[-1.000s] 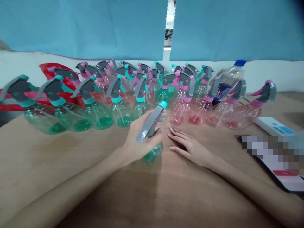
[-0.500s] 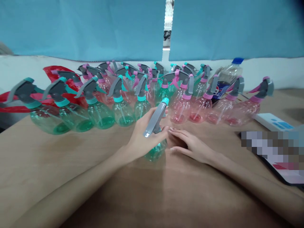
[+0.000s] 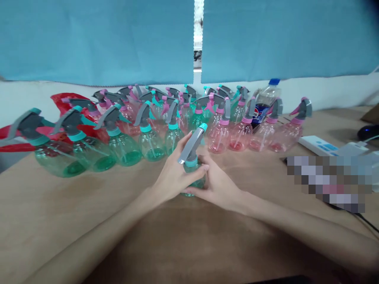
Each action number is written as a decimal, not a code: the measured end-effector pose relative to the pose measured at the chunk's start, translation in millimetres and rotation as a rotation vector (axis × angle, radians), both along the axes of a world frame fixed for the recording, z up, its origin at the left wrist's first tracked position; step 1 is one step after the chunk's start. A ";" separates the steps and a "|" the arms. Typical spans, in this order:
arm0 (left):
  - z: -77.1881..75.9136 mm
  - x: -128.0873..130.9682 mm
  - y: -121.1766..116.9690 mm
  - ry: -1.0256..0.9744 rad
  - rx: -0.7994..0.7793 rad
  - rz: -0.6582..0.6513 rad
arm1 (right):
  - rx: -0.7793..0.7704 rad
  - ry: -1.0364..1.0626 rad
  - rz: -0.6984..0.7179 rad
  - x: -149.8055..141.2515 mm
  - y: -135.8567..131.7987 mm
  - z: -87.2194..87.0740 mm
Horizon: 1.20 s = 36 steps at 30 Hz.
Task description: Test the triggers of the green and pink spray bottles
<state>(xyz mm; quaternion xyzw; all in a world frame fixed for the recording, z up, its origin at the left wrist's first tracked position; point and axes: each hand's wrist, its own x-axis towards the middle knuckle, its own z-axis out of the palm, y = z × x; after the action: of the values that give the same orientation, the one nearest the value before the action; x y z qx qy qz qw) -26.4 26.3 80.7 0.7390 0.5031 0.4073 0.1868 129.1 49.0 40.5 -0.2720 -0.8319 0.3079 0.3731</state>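
A green spray bottle (image 3: 192, 162) with a grey trigger head and a turquoise collar and nozzle stands on the table in front of me. My left hand (image 3: 173, 173) curls around its left side, thumb across the front below the collar. On the other side my right hand (image 3: 222, 183) wraps the lower body, its thumb low across the front. Both hands hide much of the bottle, and the far fingers are out of sight. Just behind are a clear green spray bottle (image 3: 152, 148) on the left and a pink spray bottle (image 3: 219, 138) on the right.
Several more spray bottles, such as a tilted green one (image 3: 59, 157), line the back of the wooden table (image 3: 142, 240). A red plastic bag (image 3: 69, 100) lies among them. At the right are a Pepsi bottle (image 3: 262, 112), a white power strip (image 3: 318, 145) and a blurred-out flat object (image 3: 325, 183).
My right hand has moved left from beside the bottle and closed around its lower body. The left hand has shifted lower, from the trigger head to below the collar. The view has turned slightly right.
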 end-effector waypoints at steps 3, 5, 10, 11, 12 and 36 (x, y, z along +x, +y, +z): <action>-15.2 -10.5 -9.4 0.032 -0.031 0.018 | 0.024 0.017 -0.008 -1.6 1.7 -2.6; -27.9 -18.3 -15.7 0.008 -0.072 0.024 | 0.066 -0.009 -0.014 0.1 6.4 -3.0; -50.9 -33.0 -24.1 0.192 0.024 0.133 | 0.214 -0.114 -0.087 8.5 27.1 0.8; -53.1 -34.3 -24.2 0.253 0.041 0.160 | 0.229 -0.130 -0.109 10.0 31.9 1.6; -54.7 -34.9 -23.9 0.305 0.051 0.180 | 0.239 -0.143 -0.131 11.2 37.0 2.2; -58.8 -35.0 -21.5 0.515 0.054 0.032 | 0.232 -0.386 -0.382 -6.2 107.0 16.7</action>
<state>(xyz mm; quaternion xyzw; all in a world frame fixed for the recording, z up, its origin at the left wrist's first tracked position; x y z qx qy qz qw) -61.4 4.7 21.9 0.8148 0.5349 0.2220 0.0264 122.9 156.0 57.2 -0.4329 -0.8508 0.0776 0.2878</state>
